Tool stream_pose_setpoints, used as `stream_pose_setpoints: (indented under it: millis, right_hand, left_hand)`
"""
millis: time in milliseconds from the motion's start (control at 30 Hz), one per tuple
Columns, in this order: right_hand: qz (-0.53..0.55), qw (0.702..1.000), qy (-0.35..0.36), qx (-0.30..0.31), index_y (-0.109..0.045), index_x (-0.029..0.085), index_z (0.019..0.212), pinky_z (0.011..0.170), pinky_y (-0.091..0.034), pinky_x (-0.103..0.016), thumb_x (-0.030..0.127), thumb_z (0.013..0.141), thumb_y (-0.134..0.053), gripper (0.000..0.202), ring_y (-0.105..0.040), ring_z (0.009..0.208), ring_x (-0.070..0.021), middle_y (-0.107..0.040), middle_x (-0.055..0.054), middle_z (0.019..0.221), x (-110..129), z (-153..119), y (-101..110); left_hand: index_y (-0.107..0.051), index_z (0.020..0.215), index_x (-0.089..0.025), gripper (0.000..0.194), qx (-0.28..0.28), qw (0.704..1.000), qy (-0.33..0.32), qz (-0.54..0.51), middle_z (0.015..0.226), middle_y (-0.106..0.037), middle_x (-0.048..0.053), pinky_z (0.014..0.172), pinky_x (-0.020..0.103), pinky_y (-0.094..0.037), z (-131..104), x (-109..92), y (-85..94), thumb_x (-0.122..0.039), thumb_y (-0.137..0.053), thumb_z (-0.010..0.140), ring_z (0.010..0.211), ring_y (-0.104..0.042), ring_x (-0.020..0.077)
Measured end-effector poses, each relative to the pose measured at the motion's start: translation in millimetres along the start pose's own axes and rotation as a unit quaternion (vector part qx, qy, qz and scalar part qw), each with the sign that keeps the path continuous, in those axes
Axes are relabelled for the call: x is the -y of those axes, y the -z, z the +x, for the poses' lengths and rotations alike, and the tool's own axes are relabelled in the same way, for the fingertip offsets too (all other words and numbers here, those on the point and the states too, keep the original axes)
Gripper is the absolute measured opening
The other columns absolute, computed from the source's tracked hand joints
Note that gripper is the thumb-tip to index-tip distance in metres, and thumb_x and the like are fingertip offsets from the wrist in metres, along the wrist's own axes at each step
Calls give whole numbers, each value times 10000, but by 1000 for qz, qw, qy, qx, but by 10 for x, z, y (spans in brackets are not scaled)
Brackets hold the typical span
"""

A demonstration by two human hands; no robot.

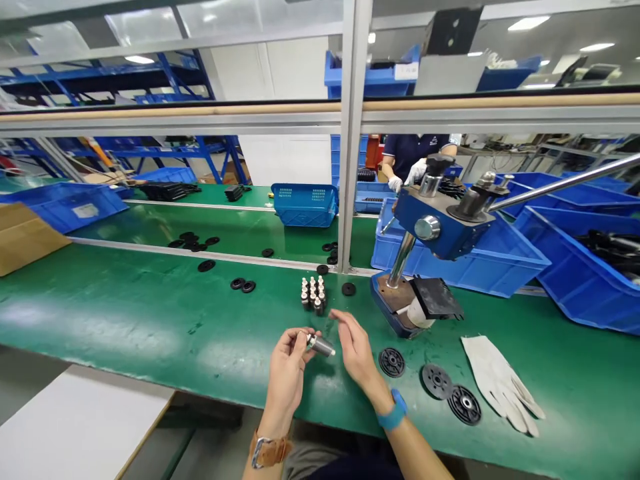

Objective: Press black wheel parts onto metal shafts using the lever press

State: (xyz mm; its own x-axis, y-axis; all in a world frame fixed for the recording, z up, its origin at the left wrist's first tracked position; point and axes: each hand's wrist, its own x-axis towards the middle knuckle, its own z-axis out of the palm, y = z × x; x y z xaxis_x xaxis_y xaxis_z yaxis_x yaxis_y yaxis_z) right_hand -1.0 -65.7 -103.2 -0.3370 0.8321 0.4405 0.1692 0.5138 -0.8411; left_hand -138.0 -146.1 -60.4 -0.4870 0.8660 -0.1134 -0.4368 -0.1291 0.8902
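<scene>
My left hand [291, 363] pinches a small dark cylinder [321, 345] with pale ends, held tilted over the green bench. Just right of it, my right hand [354, 343] is apart from the cylinder, its fingers extended and nothing visible in them. Beyond both hands stands a tight group of several small dark cylinders with white tips [313, 293]. Right of my right hand lie a black ribbed disc [391, 362], a plain-faced disc with holes [437, 381] and another ribbed disc [465, 405], the last two touching.
A blue hand press [440, 223] stands at the right, a white glove [500, 383] nearer. Black rings [243, 285] lie on the green bench [125, 300]. Blue bins [590, 267] line the back right. Behind the metal post [345, 200], a person in white gloves [415, 172] works.
</scene>
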Motion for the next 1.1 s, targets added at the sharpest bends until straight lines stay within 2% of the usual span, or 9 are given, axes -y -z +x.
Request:
stream_pose_setpoints:
  millis: [100,200,333,467,667,800,900,1000,1100]
  right_hand:
    - [56,998,-43,0,-584,220,1455,1009,-585,-344,383,1080,-451,431,-715,1142,-204,-711,-111,1318,38,-646,225]
    - [28,993,-104,-45,-559,201,1492,1099,-544,-403,387,1071,-473,467,-663,1277,-244,-656,-127,1425,-13,-1083,325]
    - [10,975,-157,-157,-463,195,1566,1121,-536,-413,361,1099,-377,504,-596,1373,-239,-595,-135,1498,-101,-1357,399]
    - [-38,980,-126,-147,-414,203,1595,1138,-523,-413,295,1098,-343,511,-569,1402,-239,-572,-142,1520,-57,-1454,521]
    - [-79,990,-116,-12,-373,234,1619,1101,-539,-400,305,1064,-478,569,-634,1305,-242,-604,-135,1482,169,-1461,898]
    - [-39,989,-141,-36,-520,262,1520,922,-590,-332,364,1029,-580,505,-697,1056,-207,-709,-103,1223,315,-1358,1221]
    - [35,986,-160,22,-649,259,1387,877,-590,-307,392,1001,-637,409,-697,960,-182,-717,-80,1134,385,-1277,1369]
    - [88,972,-213,46,-737,231,1196,861,-593,-296,404,978,-670,287,-710,936,-179,-738,-65,1063,392,-1257,1403]
    - [140,955,-260,35,-733,222,1159,834,-594,-284,419,936,-721,298,-717,902,-172,-750,-49,1024,360,-1295,1379]
  left_hand:
    - [-705,844,-162,425,49,996,61,41,909,-714,51,753,278,-607,-161,207,-199,-513,-906,713,869,-706,186]
    - [-728,911,-165,456,77,989,80,94,919,-730,66,745,261,-595,-380,517,-431,-583,-840,769,850,-691,177]
    - [-714,1169,-185,565,132,976,79,156,1192,-743,132,944,371,-590,-695,861,-632,-650,-726,847,1098,-707,270]
    - [-711,1169,-167,504,225,948,97,205,1124,-771,125,908,379,-592,-851,1007,-669,-593,-680,903,1013,-728,277]
    - [-695,1109,-189,373,227,940,53,250,1087,-768,104,894,362,-578,-719,888,-548,-520,-621,954,995,-722,257]
    - [-661,1086,-240,196,316,860,-38,399,986,-740,50,832,349,-544,-626,622,-485,-396,-593,988,901,-701,234]
    - [-649,1104,-261,158,382,797,-97,458,979,-703,35,787,336,-521,-623,462,-496,-365,-588,1001,859,-676,223]
    - [-621,1167,-269,176,404,781,-109,464,1036,-693,44,811,338,-530,-665,401,-510,-341,-586,1010,896,-686,225]
    - [-579,1202,-269,212,404,783,-102,462,1108,-702,61,846,350,-545,-718,393,-493,-278,-592,990,960,-705,242]
